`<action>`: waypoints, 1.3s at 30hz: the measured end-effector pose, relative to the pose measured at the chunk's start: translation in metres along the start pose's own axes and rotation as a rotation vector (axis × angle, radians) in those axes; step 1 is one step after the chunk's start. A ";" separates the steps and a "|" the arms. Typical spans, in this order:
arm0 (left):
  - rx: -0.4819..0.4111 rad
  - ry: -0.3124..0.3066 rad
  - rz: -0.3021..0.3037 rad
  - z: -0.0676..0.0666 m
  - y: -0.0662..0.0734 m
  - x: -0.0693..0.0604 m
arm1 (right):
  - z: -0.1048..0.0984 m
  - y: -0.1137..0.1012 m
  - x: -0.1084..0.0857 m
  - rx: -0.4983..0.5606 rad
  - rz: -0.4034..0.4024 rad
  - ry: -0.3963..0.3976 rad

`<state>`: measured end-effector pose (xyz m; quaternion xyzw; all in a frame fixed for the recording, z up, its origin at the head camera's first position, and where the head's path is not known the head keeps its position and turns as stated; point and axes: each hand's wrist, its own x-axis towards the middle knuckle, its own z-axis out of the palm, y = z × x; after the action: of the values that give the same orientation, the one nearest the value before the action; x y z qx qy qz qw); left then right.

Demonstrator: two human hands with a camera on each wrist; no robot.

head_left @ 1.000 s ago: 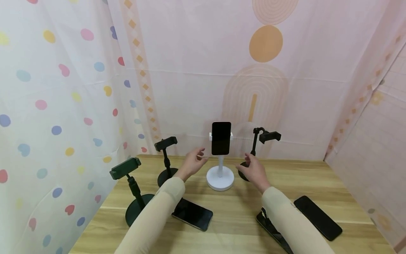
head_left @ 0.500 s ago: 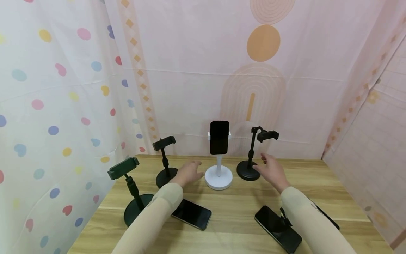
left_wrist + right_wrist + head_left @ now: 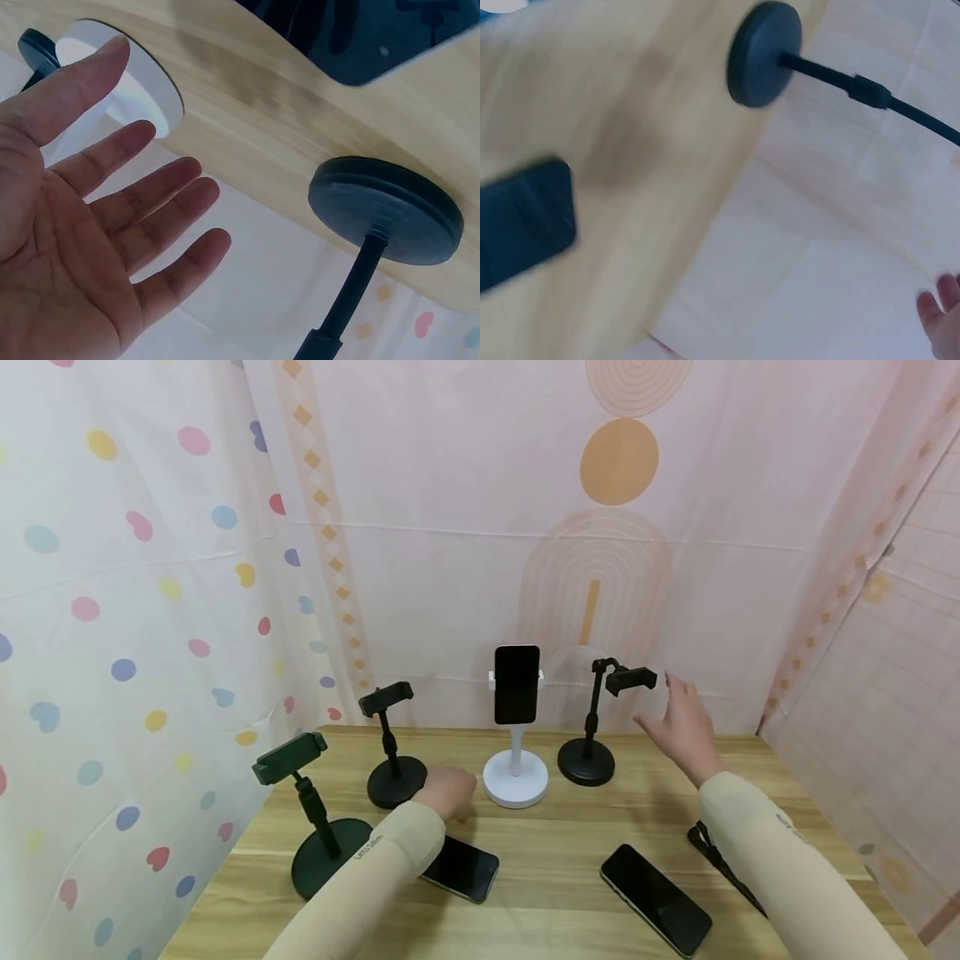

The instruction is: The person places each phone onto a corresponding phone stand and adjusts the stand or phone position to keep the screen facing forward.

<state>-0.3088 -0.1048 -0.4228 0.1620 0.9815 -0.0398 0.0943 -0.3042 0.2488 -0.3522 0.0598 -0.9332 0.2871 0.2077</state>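
Compared with half a second ago, a wider gap between the right hand (image 3: 684,731) and the white stand (image 3: 515,781): up and out to the right of it, past the right black stand (image 3: 592,724). Also a lower place for the left hand (image 3: 448,792): left of the white stand and a little in front, near the left black stand (image 3: 389,746), with contact impossible to confirm from the head view. Nothing in grasp on either side: left fingers (image 3: 169,222) straight and apart, palm bare; right fingers loosely spread, thumb apart. Unmoved in the clamp of the white stand, an upright phone (image 3: 516,685). Probably meaning, for the work in hand, a phone fully let go and steady without support. Well left of the white stand, a green stand (image 3: 321,822). Flat on the bench (image 3: 555,860) in front of the white stand, a left phone (image 3: 462,870) and, to the right, a right phone (image 3: 656,900). Farther right, a dark strip (image 3: 722,868), partly behind the right sleeve (image 3: 783,852), too covered to name.
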 end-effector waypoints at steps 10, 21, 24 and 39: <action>-0.029 -0.008 0.007 0.002 0.006 -0.007 | -0.013 -0.030 0.029 -0.343 -0.334 -0.031; -0.043 -0.024 0.022 0.004 0.005 -0.011 | -0.006 -0.039 0.034 -0.429 -0.390 -0.051; -0.043 -0.026 0.018 0.004 0.005 -0.013 | -0.005 -0.044 0.033 -0.459 -0.410 -0.049; -0.086 -0.016 0.031 0.009 0.008 -0.014 | -0.006 -0.053 0.020 -0.557 -0.480 0.027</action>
<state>-0.2914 -0.1024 -0.4288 0.1728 0.9788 0.0024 0.1098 -0.3083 0.2083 -0.3118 0.2145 -0.9322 -0.0342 0.2897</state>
